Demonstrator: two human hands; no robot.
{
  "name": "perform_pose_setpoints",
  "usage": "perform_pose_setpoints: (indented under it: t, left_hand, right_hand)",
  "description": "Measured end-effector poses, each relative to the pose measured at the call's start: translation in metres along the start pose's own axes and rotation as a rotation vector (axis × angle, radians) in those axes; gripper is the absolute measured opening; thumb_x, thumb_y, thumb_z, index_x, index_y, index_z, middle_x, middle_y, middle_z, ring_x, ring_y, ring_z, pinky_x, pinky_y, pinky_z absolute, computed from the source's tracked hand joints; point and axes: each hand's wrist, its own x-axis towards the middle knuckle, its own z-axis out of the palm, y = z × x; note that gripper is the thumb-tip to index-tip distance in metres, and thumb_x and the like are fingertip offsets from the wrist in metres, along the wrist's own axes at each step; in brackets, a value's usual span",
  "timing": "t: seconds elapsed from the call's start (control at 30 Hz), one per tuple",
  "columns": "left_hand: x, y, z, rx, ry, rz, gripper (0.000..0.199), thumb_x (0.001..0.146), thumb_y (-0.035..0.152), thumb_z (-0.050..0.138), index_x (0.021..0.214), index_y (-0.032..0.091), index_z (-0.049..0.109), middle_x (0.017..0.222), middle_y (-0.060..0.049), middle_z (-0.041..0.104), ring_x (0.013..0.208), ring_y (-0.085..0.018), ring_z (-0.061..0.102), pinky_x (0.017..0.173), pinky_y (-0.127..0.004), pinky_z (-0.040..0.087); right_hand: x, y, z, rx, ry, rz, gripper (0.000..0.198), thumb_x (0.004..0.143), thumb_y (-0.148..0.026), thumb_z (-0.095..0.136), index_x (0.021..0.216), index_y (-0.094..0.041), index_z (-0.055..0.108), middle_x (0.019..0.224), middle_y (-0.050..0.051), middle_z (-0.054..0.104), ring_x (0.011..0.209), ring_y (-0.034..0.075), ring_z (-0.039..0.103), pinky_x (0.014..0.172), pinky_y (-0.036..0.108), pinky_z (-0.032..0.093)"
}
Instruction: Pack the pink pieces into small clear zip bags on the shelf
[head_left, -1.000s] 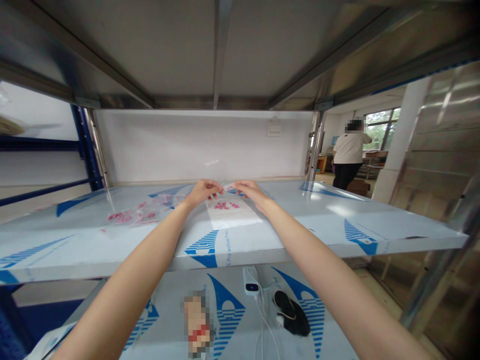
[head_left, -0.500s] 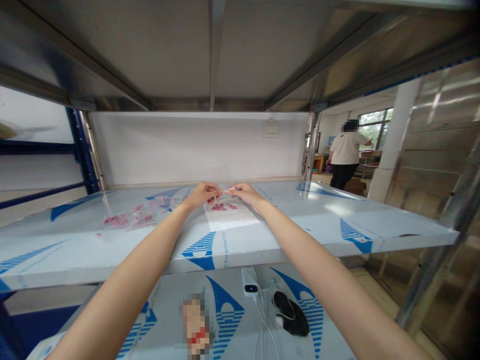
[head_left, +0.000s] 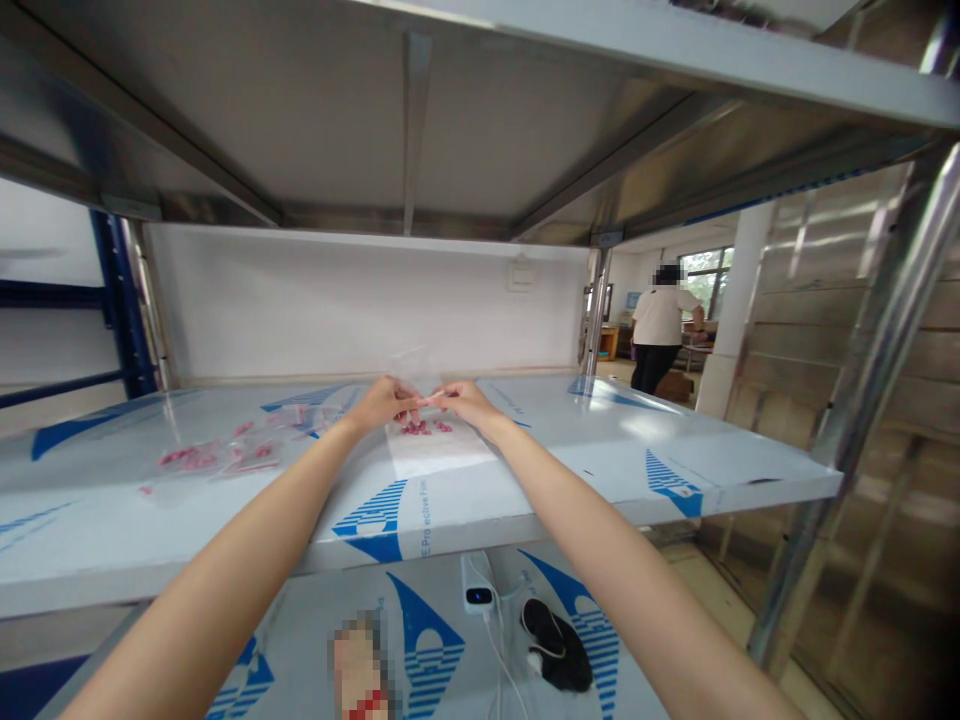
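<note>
I am seeing, far to the left on the shelf [head_left: 112, 520], a loose scatter of small clear bags of pink pieces [head_left: 217, 457] lying flat on the blue-and-white film, well apart from both hands. Moving right, my left hand [head_left: 384, 402] is reaching forward with its fingers curled in and pinching something thin at the fingertips; it looks like the edge of a small clear bag [head_left: 424, 398], though the plastic is too faint for me to be sure. The right hand [head_left: 466, 400] is meeting it from the other side, fingers likewise pinched together, so the 2 hands are touching or nearly touching at the tips, with neither one clearly nearer to the bag. The bag's edge seems to be running left to right between the 2 pinches. Just below and toward me from the fingertips, a little cluster of pink pieces [head_left: 421, 427] is sitting at the far end of a pale sheet [head_left: 439, 452] that is lying flat with its long side pointing back at me. Further right the shelf is running out to a steel post [head_left: 855, 400], and beyond it a person [head_left: 660, 325] is standing in the room behind. Under the shelf, a charger [head_left: 478, 597] and a dark bundle [head_left: 555, 647] are resting on the lower level.
</note>
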Motion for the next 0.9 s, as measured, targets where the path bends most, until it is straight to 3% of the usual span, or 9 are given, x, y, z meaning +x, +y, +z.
perform_pose_setpoints:
  t: [0.17, 0.3, 0.4, 0.53, 0.6, 0.73, 0.9]
  left_hand:
    - [-0.002, -0.001, 0.001, 0.064, 0.046, 0.045, 0.026, 0.079, 0.031, 0.06, 0.066, 0.009, 0.064, 0.052, -0.002, 0.059, 0.04, -0.006, 0.044, 0.044, -0.018, 0.034]
    - [-0.005, -0.005, -0.002, 0.213, 0.125, -0.054, 0.024, 0.085, 0.028, 0.051, 0.092, 0.01, 0.066, 0.068, -0.005, 0.066, 0.05, -0.009, 0.054, 0.053, -0.02, 0.043]
    - [-0.01, -0.01, -0.012, 0.54, 0.386, -0.21, 0.026, 0.086, 0.02, 0.047, 0.105, 0.016, 0.064, 0.08, -0.008, 0.068, 0.074, -0.015, 0.063, 0.071, -0.025, 0.046]
    - [-0.021, -0.014, -0.026, 0.881, 0.654, -0.453, 0.033, 0.086, 0.009, 0.037, 0.109, 0.015, 0.06, 0.096, -0.015, 0.065, 0.097, -0.022, 0.06, 0.08, -0.032, 0.045]
    - [-0.027, -0.016, -0.032, 0.945, 0.659, -0.543, 0.033, 0.086, 0.006, 0.035, 0.106, 0.011, 0.06, 0.099, -0.017, 0.063, 0.102, -0.024, 0.057, 0.081, -0.033, 0.045]
    - [-0.036, -0.024, -0.04, 0.98, 0.55, -0.687, 0.031, 0.085, 0.004, 0.037, 0.103, 0.006, 0.062, 0.105, -0.021, 0.06, 0.107, -0.029, 0.051, 0.082, -0.037, 0.044]
    - [-0.044, -0.035, -0.049, 0.982, 0.545, -0.746, 0.033, 0.086, 0.007, 0.037, 0.107, 0.003, 0.062, 0.107, -0.025, 0.058, 0.105, -0.034, 0.05, 0.08, -0.043, 0.044]
  right_hand:
    - [-0.003, -0.002, 0.001, -0.094, 0.03, 0.011, 0.013, 0.074, -0.025, 0.062, 0.074, -0.013, 0.066, 0.068, 0.002, 0.061, 0.063, 0.011, 0.05, 0.06, 0.022, 0.036]
    - [0.002, 0.008, 0.001, -0.132, 0.001, 0.017, 0.022, 0.081, -0.031, 0.055, 0.092, -0.016, 0.067, 0.089, 0.006, 0.065, 0.067, 0.013, 0.054, 0.055, 0.022, 0.036]
    - [0.008, 0.018, -0.001, -0.134, 0.007, 0.044, 0.03, 0.082, -0.03, 0.055, 0.11, -0.021, 0.061, 0.103, 0.007, 0.063, 0.068, 0.012, 0.057, 0.052, 0.021, 0.037]
    - [0.009, 0.022, -0.003, -0.137, 0.015, 0.079, 0.034, 0.082, -0.03, 0.054, 0.114, -0.02, 0.057, 0.11, 0.009, 0.06, 0.073, 0.013, 0.058, 0.052, 0.02, 0.041]
    - [0.006, 0.019, -0.003, -0.151, 0.009, 0.09, 0.031, 0.082, -0.027, 0.053, 0.112, -0.019, 0.059, 0.11, 0.008, 0.061, 0.074, 0.013, 0.058, 0.051, 0.02, 0.041]
    - [0.002, 0.012, -0.002, -0.17, -0.013, 0.115, 0.027, 0.082, -0.023, 0.052, 0.107, -0.02, 0.062, 0.11, 0.008, 0.062, 0.075, 0.013, 0.058, 0.051, 0.02, 0.041]
    - [-0.001, 0.006, -0.002, -0.179, -0.033, 0.136, 0.025, 0.082, -0.02, 0.051, 0.104, -0.02, 0.064, 0.107, 0.008, 0.064, 0.078, 0.015, 0.059, 0.055, 0.022, 0.042]
